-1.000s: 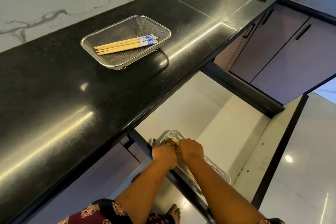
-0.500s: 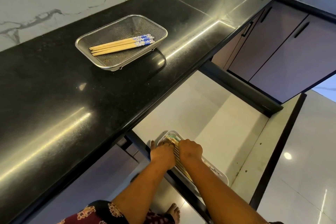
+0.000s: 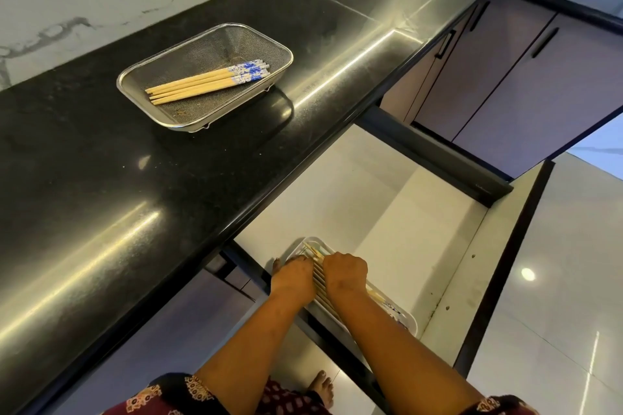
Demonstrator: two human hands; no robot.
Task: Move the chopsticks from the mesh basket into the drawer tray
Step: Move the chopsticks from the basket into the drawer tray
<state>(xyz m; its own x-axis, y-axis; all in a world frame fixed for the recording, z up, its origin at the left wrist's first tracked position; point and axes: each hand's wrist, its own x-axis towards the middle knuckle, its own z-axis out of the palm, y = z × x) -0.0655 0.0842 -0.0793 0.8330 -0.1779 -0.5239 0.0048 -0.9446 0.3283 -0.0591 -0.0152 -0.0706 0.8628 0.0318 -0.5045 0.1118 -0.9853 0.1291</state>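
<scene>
A steel mesh basket stands on the black counter, holding several wooden chopsticks with blue-and-white patterned ends. Below, in the open drawer, a white tray holds a row of chopsticks lying side by side. My left hand and my right hand both rest on top of that row, fingers curled down, one on each side. The hands hide most of the tray's chopsticks.
The black counter overhangs the drawer's back part. A dark drawer front runs along the right. Closed purple cabinet doors stand at the upper right. A bare foot shows on the tiled floor.
Both hands have stayed on the chopsticks in the tray with only small shifts. The basket's chopsticks have not moved.
</scene>
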